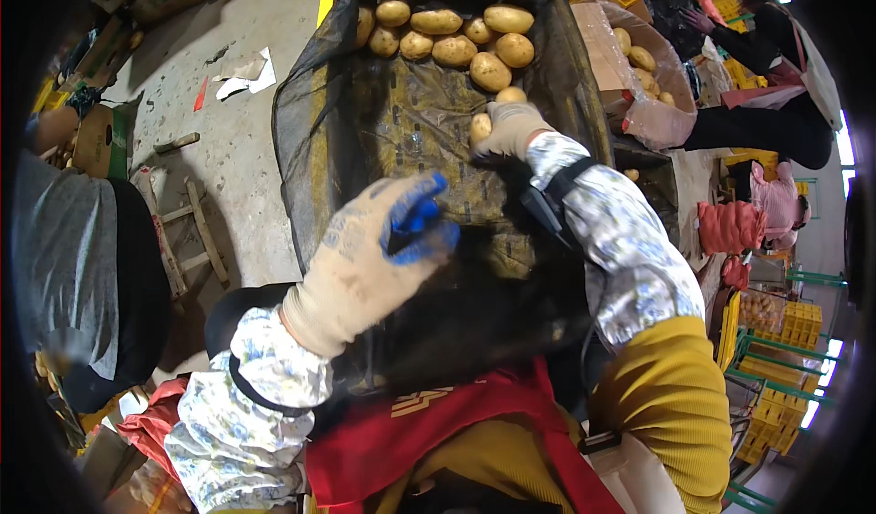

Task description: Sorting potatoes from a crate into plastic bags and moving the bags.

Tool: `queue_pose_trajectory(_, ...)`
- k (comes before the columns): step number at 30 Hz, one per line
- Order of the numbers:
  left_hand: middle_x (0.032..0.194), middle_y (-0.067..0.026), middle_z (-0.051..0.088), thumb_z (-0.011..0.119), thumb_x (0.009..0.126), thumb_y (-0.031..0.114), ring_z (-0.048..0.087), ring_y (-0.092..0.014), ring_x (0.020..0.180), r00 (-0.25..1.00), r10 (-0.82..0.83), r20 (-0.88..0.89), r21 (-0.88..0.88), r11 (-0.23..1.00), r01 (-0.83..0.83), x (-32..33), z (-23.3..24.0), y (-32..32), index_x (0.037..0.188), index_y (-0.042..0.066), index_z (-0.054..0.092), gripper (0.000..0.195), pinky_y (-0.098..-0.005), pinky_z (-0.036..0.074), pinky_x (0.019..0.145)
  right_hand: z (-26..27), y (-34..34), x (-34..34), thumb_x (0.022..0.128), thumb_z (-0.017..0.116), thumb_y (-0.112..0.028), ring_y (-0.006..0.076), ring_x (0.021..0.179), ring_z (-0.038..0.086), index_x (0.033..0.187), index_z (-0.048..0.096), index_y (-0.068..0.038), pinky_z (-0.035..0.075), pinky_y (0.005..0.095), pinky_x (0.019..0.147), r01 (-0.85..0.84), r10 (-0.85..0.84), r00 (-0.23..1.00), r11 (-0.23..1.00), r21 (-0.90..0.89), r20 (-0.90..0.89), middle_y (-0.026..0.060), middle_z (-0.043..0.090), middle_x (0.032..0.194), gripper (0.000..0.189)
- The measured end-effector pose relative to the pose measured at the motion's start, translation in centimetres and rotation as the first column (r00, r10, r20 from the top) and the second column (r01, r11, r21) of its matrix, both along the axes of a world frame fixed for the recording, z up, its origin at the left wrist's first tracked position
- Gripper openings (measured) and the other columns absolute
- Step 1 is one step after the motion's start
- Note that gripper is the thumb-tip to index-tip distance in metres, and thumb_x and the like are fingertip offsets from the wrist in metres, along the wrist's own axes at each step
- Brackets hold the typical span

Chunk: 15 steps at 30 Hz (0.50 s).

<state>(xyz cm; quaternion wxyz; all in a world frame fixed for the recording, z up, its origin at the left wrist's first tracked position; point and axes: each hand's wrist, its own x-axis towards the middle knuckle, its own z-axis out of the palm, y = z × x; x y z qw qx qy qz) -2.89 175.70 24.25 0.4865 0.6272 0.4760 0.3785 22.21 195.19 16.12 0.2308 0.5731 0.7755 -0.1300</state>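
My left hand [376, 254], in a cream glove with blue coated fingers, hovers over the near left part of a crate lined with dark mesh cloth [410, 117]. Its fingers are curled apart, with no potato seen between them. Gloved as well, my right hand [508, 130] reaches into the crate's right side. One potato [481, 129] lies at its fingers' left and another [510, 95] just beyond them; whether it grips either is partly hidden. Several potatoes [454, 51] are gathered at the crate's far end.
Right of the crate stands a plastic-lined carton [657, 120] with potatoes. A person [766, 48] works beyond it, and another sits farther off near a red sack [731, 228]. At left are a wooden stool [198, 230] and a person in grey [65, 254]. Torn paper lies on the floor.
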Motion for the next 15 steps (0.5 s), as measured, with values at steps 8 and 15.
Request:
queue_pose_trajectory(8,0.116,-0.0174,0.061,0.081,0.076,0.023,0.062,-0.027,0.102,0.987,0.094,-0.130,0.107,0.991,-0.081,1.2,-2.1,-0.3,0.134,-0.002,0.047,0.071,-0.0332,0.050,0.089,7.8,-12.4,-2.7,0.098,0.056,-0.027,0.0215,0.106,0.064,0.122,0.055,0.000,0.053,0.0333,0.093,-0.060,-0.793,-0.265,0.581,-0.812,-0.548,0.0131,0.064,0.116,0.036)
queue_pose_trajectory(15,0.117,-0.0113,0.061,0.085,0.073,0.017,0.060,-0.017,0.103,0.972,-0.097,0.213,0.144,0.987,0.067,1.3,-0.1,-1.2,0.134,0.000,0.050,0.073,-0.0304,0.049,0.091,8.6,-17.6,-2.8,0.099,0.049,-0.039,0.0283,0.113,0.060,0.130,0.050,0.002,0.049,0.0406,0.099,-0.391,-0.790,-0.508,0.568,-0.724,-0.345,0.0182,0.060,0.124,0.051)
